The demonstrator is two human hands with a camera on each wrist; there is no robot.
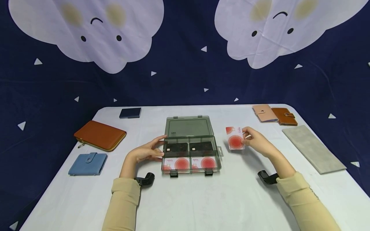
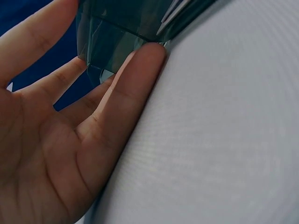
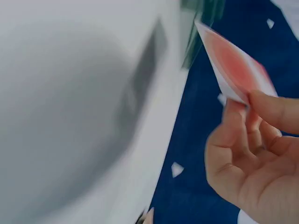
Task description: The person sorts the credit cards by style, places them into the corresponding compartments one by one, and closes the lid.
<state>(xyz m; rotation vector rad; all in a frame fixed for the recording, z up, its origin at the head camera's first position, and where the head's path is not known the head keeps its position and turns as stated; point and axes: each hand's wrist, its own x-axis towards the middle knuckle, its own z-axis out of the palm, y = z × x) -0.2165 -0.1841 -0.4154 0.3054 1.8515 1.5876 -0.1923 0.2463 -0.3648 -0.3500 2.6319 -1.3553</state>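
A translucent green plastic box stands with its lid raised in the middle of the table. Its two back compartments hold black cards with gold chips, its two front ones white cards with red circles. Against the box's left side, my left hand rests its fairly straight fingers; the left wrist view shows the fingertips touching the green wall. To the right of the box, my right hand pinches a white card with a red circle between thumb and fingers, raised above the table.
On the left lie a brown zip wallet, a blue wallet and a dark flat case. A pink wallet, a brown snap wallet and a long grey wallet lie on the right.
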